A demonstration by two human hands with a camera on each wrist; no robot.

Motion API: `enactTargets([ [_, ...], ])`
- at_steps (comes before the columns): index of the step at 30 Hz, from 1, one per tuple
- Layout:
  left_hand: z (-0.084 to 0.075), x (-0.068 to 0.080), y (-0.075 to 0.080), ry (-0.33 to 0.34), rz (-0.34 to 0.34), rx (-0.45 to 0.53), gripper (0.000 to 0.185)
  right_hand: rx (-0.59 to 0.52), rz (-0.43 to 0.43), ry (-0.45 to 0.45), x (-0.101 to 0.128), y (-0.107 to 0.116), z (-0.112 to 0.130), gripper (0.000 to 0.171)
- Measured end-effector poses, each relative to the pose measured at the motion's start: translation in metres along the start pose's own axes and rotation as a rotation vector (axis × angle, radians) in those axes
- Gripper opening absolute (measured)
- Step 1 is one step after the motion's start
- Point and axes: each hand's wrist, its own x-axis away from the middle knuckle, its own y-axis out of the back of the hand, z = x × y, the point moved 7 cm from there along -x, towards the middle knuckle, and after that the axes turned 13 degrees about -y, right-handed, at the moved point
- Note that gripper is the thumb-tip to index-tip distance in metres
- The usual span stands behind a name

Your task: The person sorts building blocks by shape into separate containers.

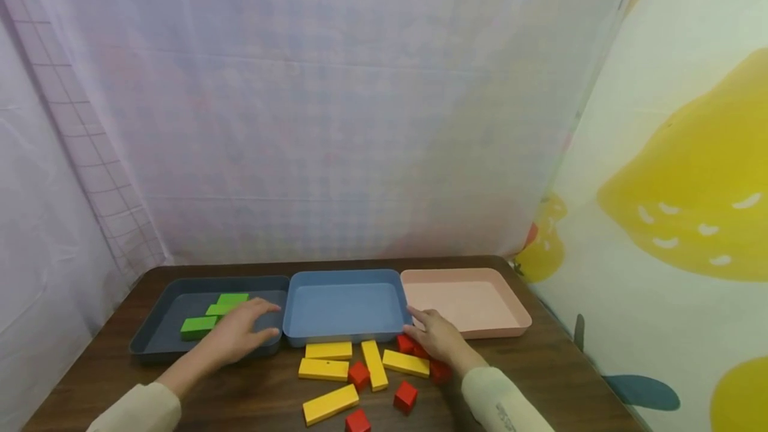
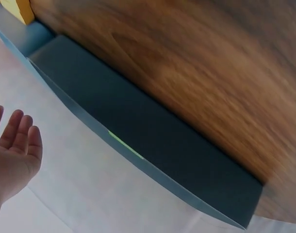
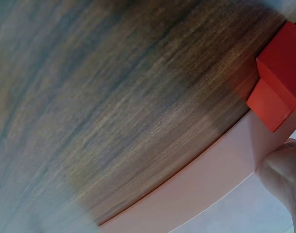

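We are taking the blue tray (image 1: 348, 305) as clock centre. The dark tray (image 1: 264, 285) is sitting at 9 o'clock, the pink tray (image 1: 465, 302) at 3, all three resting on the wooden table (image 1: 90, 379). We are seeing the left hand (image 1: 241, 333) hovering between 8 and 9 o'clock, over the dark tray's near right portion, holding nothing; its fingers are extending loosely, with the thumb standing apart. Green blocks (image 1: 200, 329) are lying inside that tray, just beside this hand, toward its 10 o'clock. The right hand (image 1: 438, 335) is reaching in between 3 and 4 o'clock, at the pink tray's near left corner, fingers and thumb spreading with a gap showing between them. Several red cubes (image 1: 405, 397) are lying around 5 to 6 o'clock, some partly hiding beneath that hand; we are unable to tell whether it is touching them. Yellow blocks (image 1: 324, 372) are scattering around 6 o'clock.
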Motion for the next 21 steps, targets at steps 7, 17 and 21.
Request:
enactTargets([
  [7, -0.018, 0.0, -0.013, -0.072, 0.024, 0.061, 0.041, 0.008, 0.002, -0.009, -0.001, 0.0, 0.001, 0.06],
  [17, -0.04, -0.001, -0.04, -0.193, 0.098, 0.156, 0.04, 0.009, 0.002, -0.011, 0.001, 0.001, 0.001, 0.06],
  [21, -0.043, -0.001, -0.05, -0.211, 0.121, 0.154, 0.04, 0.014, 0.0, 0.003, 0.001, 0.0, 0.002, 0.059],
])
